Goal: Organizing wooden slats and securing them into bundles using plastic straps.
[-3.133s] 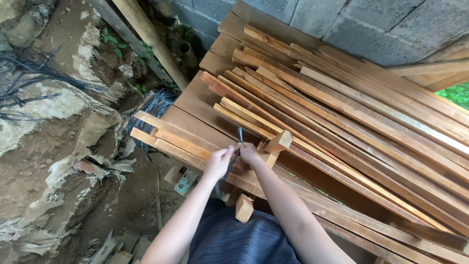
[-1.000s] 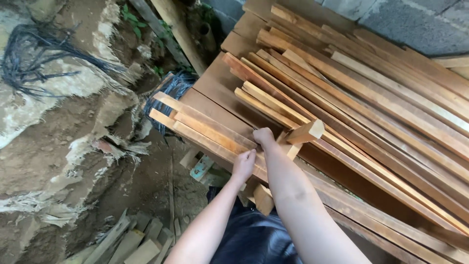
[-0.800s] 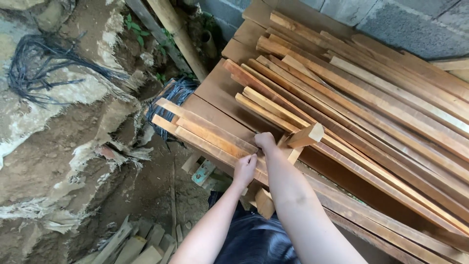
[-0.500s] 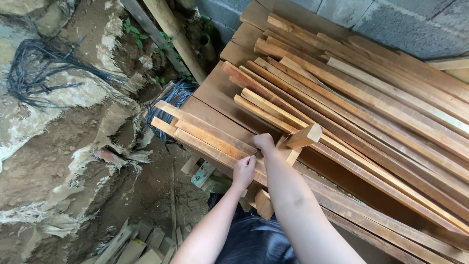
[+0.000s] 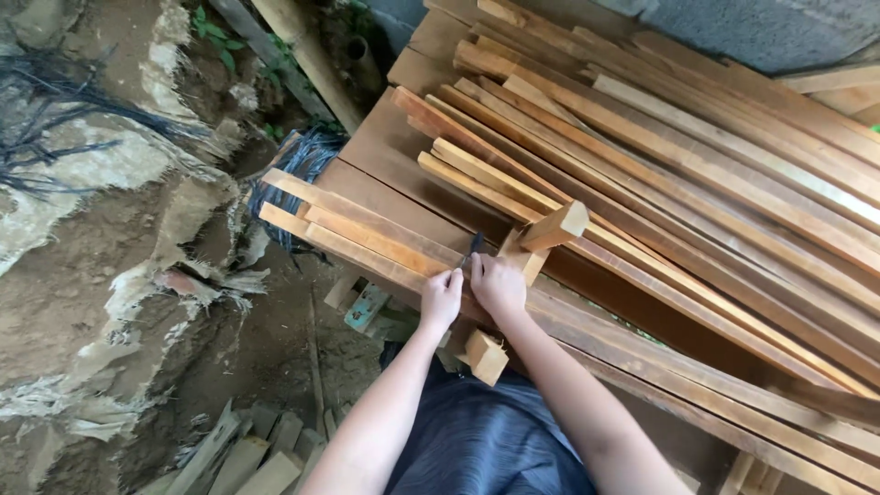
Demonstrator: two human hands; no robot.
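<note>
At the near edge of the stacked timber, you are working both hands side by side on the front slat [image 5: 385, 240], a long pale strip running from far left toward near right. Your left hand [image 5: 442, 299] is curled, fingers pressed together on the slat's top face; your right hand [image 5: 500, 286] is closed around a small dark tool [image 5: 474, 244], its narrow tip poking out just beyond the knuckles and touching the wood. What kind of tool it is cannot be told; it is too small and mostly hidden. Judgement: you are marking or scoring the slat at this spot. To do it well, keep bearing down with the left hand right beside the tip so the slat is not sliding on the ones beneath, and keep the tool steep and steady so the line is running square across the grain. A short wooden block [image 5: 554, 225] is lying tilted on the stack just far-right of your right hand; keep your wrist clear of it so it is not nudging the stroke. Another small offcut [image 5: 486, 356] is sitting near your body below the slat edge, and scrap pieces [image 5: 247, 451] are lying on the dirt at near left.
</note>
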